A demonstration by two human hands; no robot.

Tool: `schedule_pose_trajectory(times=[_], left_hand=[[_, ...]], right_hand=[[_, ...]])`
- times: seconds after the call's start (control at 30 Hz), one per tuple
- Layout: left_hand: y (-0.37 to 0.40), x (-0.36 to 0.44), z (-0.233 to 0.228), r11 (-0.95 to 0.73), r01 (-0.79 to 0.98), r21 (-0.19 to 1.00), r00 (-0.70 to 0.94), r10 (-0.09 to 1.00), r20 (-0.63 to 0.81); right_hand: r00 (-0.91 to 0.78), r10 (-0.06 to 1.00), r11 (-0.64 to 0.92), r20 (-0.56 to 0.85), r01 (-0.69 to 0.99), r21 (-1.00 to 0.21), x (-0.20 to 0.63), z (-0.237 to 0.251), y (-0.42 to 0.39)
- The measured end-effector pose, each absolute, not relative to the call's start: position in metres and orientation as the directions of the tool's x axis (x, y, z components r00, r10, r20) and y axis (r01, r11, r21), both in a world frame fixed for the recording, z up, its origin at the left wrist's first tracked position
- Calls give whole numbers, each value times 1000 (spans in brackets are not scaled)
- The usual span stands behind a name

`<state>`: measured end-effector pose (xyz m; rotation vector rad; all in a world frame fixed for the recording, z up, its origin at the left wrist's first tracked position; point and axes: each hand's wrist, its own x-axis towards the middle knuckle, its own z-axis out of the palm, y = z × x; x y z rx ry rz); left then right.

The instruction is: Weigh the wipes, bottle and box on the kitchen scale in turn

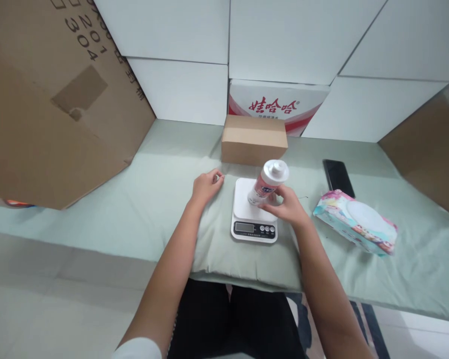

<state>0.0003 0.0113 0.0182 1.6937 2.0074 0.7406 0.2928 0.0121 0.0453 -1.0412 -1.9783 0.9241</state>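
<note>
A big cardboard box [56, 99] leans at far left over the green cloth [142, 209]. A small brown box [253, 139] sits behind the white scale [247, 212]. The right hand [288, 205] wraps its fingers around a tilted white-capped bottle [267, 183] on the scale. The left hand [206, 185] rests loosely curled on the cloth beside it.

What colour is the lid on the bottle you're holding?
The bottle in the right hand has a white lid, best seen in the head view.
</note>
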Motion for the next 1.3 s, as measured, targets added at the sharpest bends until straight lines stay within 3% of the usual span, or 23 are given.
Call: schedule_pose_trajectory(times=[0.07, 0.13, 0.23, 0.3, 0.4, 0.53, 0.7, 0.83, 1.0, 1.13, 1.3], left_hand=[[11, 0, 18, 129, 754, 644, -190, 981, 26], [11, 0, 18, 134, 740, 659, -201, 979, 26], [11, -1, 17, 137, 727, 673, -205, 978, 22], [11, -1, 16, 136, 724, 677, -206, 978, 23], [12, -2, 15, 125, 711, 692, -206, 978, 35], [11, -3, 15, 115, 701, 704, -208, 977, 48], [10, -3, 17, 121, 707, 697, -210, 977, 43], [11, -2, 17, 114, 719, 686, -200, 979, 47], [12, -2, 16, 124, 747, 654, -201, 979, 45], [12, -2, 16, 128, 744, 655, -208, 977, 45], [12, -2, 17, 136, 747, 651, -217, 975, 45]], right_hand=[[-319, 887, 423, 335, 269, -865, 301, 42, 18], [-110, 917, 398, 384, 175, -900, 306, 35, 26], [198, 930, 299, 309, 81, -951, 308, 20, 38], [284, 933, 228, 223, 15, -974, 307, 11, 43], [286, 940, 206, 189, -33, -978, 306, 4, 45], [192, 941, 275, 279, 47, -960, 304, 6, 38], [-14, 898, 437, 440, 140, -888, 300, 13, 26], [-217, 798, 594, 562, 131, -793, 294, 21, 20], [-348, 790, 598, 505, 253, -761, 279, 30, 11], [-311, 836, 531, 452, 250, -810, 275, 27, 9], [118, 843, 463, 524, 337, -820, 297, 17, 34]])
